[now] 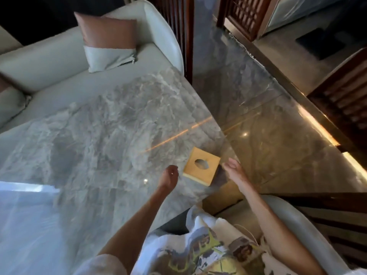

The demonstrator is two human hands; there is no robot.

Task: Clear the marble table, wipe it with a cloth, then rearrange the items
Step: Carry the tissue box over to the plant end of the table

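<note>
Partly blurred, the marble table (95, 135) runs out of frame at the lower left under window glare. A wooden tissue box (201, 166) sits at its right corner, close to both edges. Left hand (168, 175) is loosely curled and right hand (234, 169) open, flanking the box, neither touching it. Remaining tabletop is bare.

Glossy grey marble table (103, 124); matt wooden tissue box (201, 165).
</note>
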